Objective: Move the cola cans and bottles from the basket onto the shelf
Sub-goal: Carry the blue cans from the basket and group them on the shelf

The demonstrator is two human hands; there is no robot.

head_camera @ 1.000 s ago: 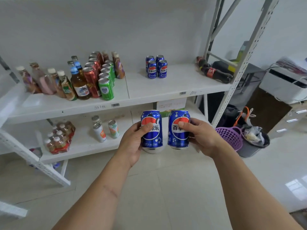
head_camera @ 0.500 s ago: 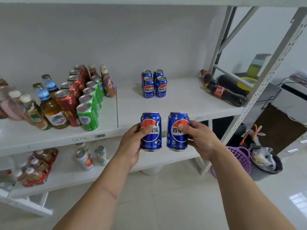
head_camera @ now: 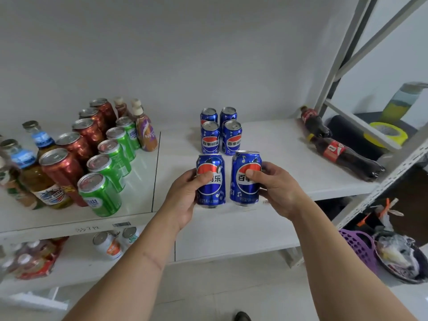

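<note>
My left hand [head_camera: 184, 196] grips a blue cola can [head_camera: 212, 193] and my right hand [head_camera: 278, 188] grips a second blue cola can [head_camera: 246, 192]. Both cans are upright, side by side, over the front part of the white shelf [head_camera: 289, 158]. Whether they touch the shelf I cannot tell. Just behind them several more blue cola cans [head_camera: 221, 133] stand in a block. Two dark cola bottles [head_camera: 340, 151] lie on their sides at the shelf's right end. The purple basket [head_camera: 357, 245] sits on the floor at the lower right.
Red cans [head_camera: 69, 158], green cans [head_camera: 108, 172] and tea bottles [head_camera: 37, 170] fill the shelf's left half. A grey metal upright [head_camera: 384, 181] frames the right side. The lower shelf holds small cans [head_camera: 107, 244] and a wrapped pack. A dark bin with a bag [head_camera: 398, 258] stands by the basket.
Both hands have carried their cans up and forward, from below the shelf's front edge to over the shelf, close behind the standing blue cans. The camera has moved closer to the shelf.
</note>
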